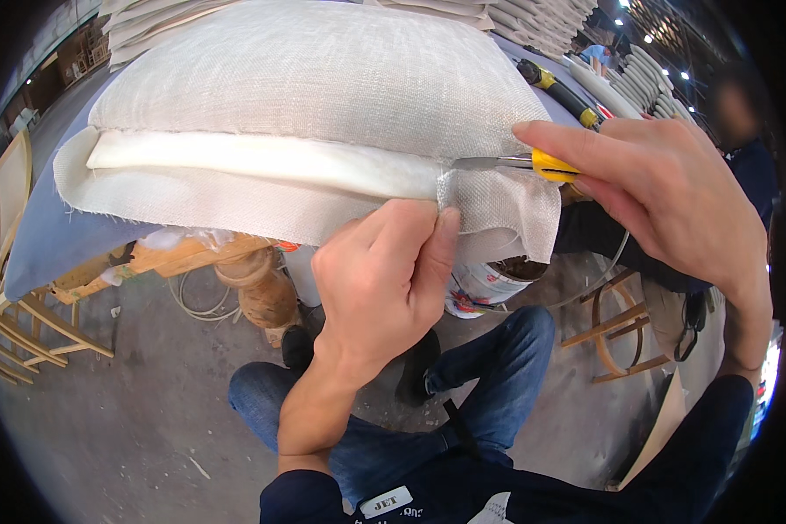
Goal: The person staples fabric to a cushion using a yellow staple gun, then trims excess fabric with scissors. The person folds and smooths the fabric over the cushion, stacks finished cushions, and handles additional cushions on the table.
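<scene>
So the cushion [314,79] is lying on a blue-covered surface [65,231], right in front of the person. Its fabric flap [227,196] is folding out along the near side, and a strip of white padding [271,163] is showing between the flap and the cushion's main face. Left hand [380,279] is working at the cushion's near edge, fingers closed and pinching the flap just by the padding's right end. Right hand [672,188] is hovering off the cushion's right side, fingers gripping a yellow-handled cutter [554,166], its metal tip pointing left and reaching the seam by that same padding end. A black-and-yellow tool [550,85] is lying just past the cushion's right side. A bucket [491,290] is sitting below the cushion's near edge, and some chairs [35,323] are standing off to its left.
</scene>
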